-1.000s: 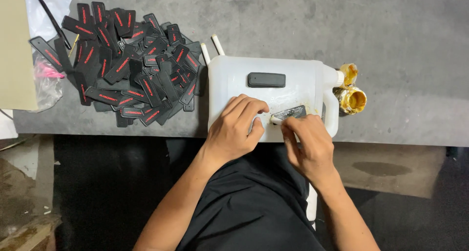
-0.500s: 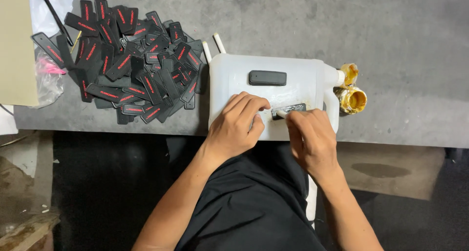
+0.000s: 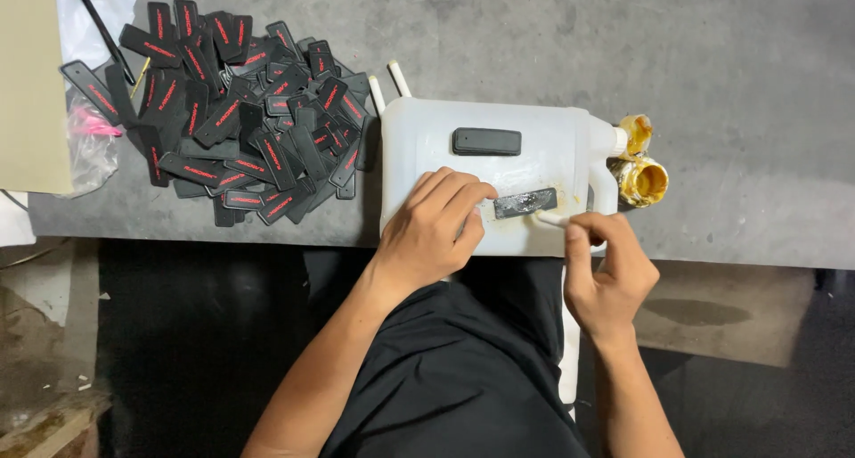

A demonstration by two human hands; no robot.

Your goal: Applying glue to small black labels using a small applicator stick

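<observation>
I see a black rubber patch (image 3: 525, 202) lying flat on the near-right part of a white plastic jug (image 3: 485, 168), which lies on its side at the table's near edge (it looks to serve as a raised work block). The patch surface looks wet and glossy, probably glue. Left hand (image 3: 435, 231) presses flat on the jug, fingertips at the patch's left end, seemingly to pin it; not gripping anything. Right hand (image 3: 607, 271) is closed around a thin white stick (image 3: 552, 218), tip at the patch's right end.

Counts: two patches on the jug, the second (image 3: 486, 141) farther, dry side up. Two white sticks (image 3: 389, 85) poke out past the jug's far-left corner. Two glue-smeared yellow caps (image 3: 641, 177) at the jug's spout, right. Pile of black patches with red lettering (image 3: 236, 124) to the left, too many to count, overlapping. Grey table (image 3: 712, 66); clear bag with pink bits (image 3: 89, 146) far left.
</observation>
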